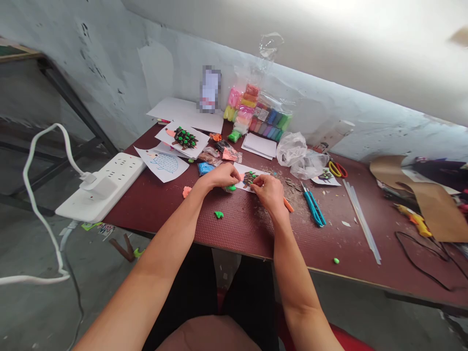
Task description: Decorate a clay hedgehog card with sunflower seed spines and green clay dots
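Observation:
A small card with a hedgehog picture (250,177) lies between my hands; dark seed-like spines and green dots cover its body. My left hand (223,176) is closed at the card's left edge, over a lump of green modelling clay (231,187) that it seems to grip. My right hand (269,189) is closed in a pinch at the hedgehog's right side; whatever its fingertips hold is too small to make out. Another piece of green clay (219,214) rests nearer the table edge. Pink clay (186,191) sits beside my left forearm.
Right of my hands lie striped seeds (292,185), a blue utility knife (313,205), scissors (338,169), glue sticks (361,222) and a yellow glue gun (417,219). Bagged coloured clay (261,114) leans on the wall. Hedgehog cards (163,165) and a power strip (102,187) are left.

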The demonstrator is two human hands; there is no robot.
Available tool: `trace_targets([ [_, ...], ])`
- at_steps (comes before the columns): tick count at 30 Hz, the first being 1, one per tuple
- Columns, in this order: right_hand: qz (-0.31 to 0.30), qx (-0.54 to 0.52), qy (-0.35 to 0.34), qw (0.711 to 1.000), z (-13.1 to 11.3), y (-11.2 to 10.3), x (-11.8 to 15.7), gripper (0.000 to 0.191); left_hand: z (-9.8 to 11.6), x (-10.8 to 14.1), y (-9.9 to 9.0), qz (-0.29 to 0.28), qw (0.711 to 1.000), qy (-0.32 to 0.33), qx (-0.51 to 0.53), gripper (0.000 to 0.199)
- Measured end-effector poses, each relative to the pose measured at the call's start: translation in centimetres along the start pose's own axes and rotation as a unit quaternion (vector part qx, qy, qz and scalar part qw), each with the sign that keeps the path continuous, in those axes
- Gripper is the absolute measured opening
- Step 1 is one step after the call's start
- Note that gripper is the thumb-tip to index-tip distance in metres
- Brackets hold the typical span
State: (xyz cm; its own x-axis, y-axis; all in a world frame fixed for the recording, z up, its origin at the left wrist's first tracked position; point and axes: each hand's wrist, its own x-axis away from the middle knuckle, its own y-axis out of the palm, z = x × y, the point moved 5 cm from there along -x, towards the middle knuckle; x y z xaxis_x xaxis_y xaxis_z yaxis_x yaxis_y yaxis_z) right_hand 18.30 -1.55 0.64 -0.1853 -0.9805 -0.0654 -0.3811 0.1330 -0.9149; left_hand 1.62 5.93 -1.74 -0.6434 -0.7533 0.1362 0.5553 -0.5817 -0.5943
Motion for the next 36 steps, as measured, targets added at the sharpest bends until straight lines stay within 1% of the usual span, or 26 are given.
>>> trace_targets([
  [5, 0.004, -0.012, -0.018, 1.000, -0.2, -0.1, 0.0, 0.014, 0.2, 0.2, -0.1, 0.001, 1.000, -0.003, 0.001, 0.026],
  [9, 0.007, -0.025, -0.025, 0.999, -0.2, 0.0, 0.0, 0.013, 0.6, 0.6, -0.4, 0.007, 1.000, -0.009, 0.023, 0.026],
  [12, 0.051, -0.068, -0.030, 0.996, -0.1, -0.6, 0.1, 0.011, 0.8, 0.6, -0.6, 0.019, 0.999, -0.005, 0.050, 0.029],
  [14, 0.098, -0.113, -0.027, 0.988, 0.1, -1.3, 0.1, 0.016, 0.8, 0.4, -0.7, 0.038, 0.997, 0.003, 0.070, 0.031],
  [16, 0.135, -0.163, -0.021, 0.977, 0.4, -1.7, 0.0, 0.022, 0.8, 0.2, -0.9, 0.057, 0.994, 0.012, 0.092, 0.036],
  [20, 0.171, -0.253, -0.009, 0.952, 1.1, -2.2, -0.3, 0.028, 0.5, 0.1, -0.5, 0.044, 0.984, 0.039, 0.166, 0.054],
  [23, 0.159, -0.306, -0.012, 0.939, 1.1, -2.0, -0.4, 0.027, 0.4, 0.0, -0.4, 0.048, 0.972, 0.073, 0.218, 0.062],
  [26, 0.106, -0.320, -0.027, 0.941, 0.4, -1.4, -0.3, 0.025, 0.2, -0.1, -0.5, 0.056, 0.961, 0.093, 0.254, 0.065],
  [29, 0.063, -0.315, -0.049, 0.946, -0.5, -0.9, 0.0, 0.020, 0.2, -0.2, -0.4, 0.048, 0.956, 0.102, 0.272, 0.066],
  [32, 0.056, -0.300, -0.073, 0.950, -1.1, -0.7, 0.2, 0.015, 0.3, -0.2, -0.3, 0.036, 0.954, 0.109, 0.276, 0.067],
  [36, 0.053, -0.294, -0.084, 0.951, -0.8, -0.5, 0.1, 0.014, 0.1, -0.3, -0.3, 0.035, 0.954, 0.114, 0.273, 0.068],
])
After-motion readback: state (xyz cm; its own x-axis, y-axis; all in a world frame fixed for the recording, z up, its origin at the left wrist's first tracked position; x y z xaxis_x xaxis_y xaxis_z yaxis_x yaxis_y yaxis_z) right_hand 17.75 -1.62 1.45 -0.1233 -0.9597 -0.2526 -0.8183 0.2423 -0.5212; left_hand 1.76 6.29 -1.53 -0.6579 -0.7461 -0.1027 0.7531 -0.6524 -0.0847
